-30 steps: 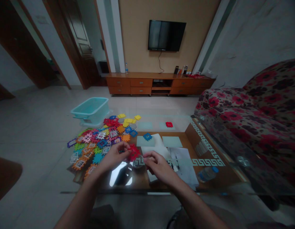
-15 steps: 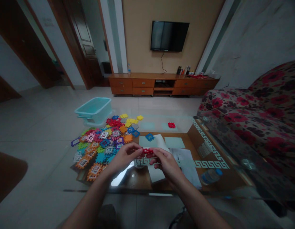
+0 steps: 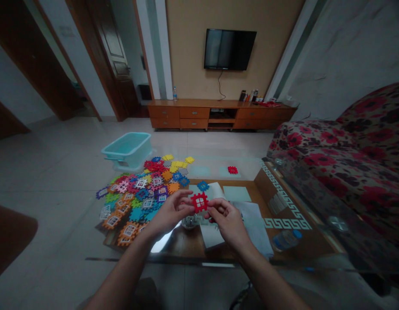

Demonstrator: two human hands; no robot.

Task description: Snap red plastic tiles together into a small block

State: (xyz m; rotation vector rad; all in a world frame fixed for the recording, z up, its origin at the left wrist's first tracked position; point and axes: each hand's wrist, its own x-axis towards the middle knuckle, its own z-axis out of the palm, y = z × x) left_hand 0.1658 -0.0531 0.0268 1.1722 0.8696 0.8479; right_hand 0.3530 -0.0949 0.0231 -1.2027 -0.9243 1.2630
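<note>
Both hands hold one red toothed square tile with a window cut-out [image 3: 199, 202] upright above the glass table. My left hand [image 3: 171, 211] pinches its left edge and my right hand [image 3: 227, 218] pinches its right edge. A pile of several coloured interlocking tiles [image 3: 139, 191] lies on the table to the left of my hands. A single blue tile [image 3: 203, 186] rests just beyond the held one, and a lone red tile [image 3: 232, 169] lies further off near the far edge.
The glass table [image 3: 283, 202] has papers [image 3: 251, 219], a water bottle [image 3: 285, 238] and a small glass dish [image 3: 189, 222] beneath it. A teal plastic tub [image 3: 128, 148] stands on the floor behind the pile. A floral sofa [image 3: 347, 155] is on the right; a TV cabinet [image 3: 218, 114] stands far back.
The left hand lifted the red tile off the table; the right hand joined it. The tile went from edge-on to upright, facing me, held by both hands.
</note>
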